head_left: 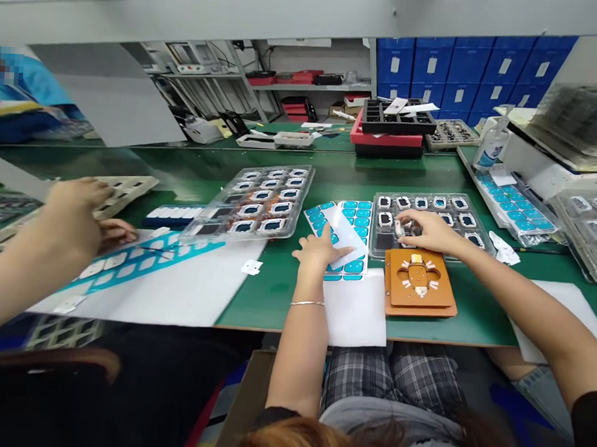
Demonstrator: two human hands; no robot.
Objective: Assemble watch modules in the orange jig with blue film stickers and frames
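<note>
The clear tray (385,241) holds framed parts (421,202); right grip (428,231) apparently pinches one.

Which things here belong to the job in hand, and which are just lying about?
Likely in use:
blue stickers, by left hand
clear tray, under right hand
orange block, in front of tray

Apparently lying about:
pump bottle
blue bins
red tray

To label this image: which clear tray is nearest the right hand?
The clear tray directly behind the orange fixture: the right hand is over it; other trays lie farther away.
</note>
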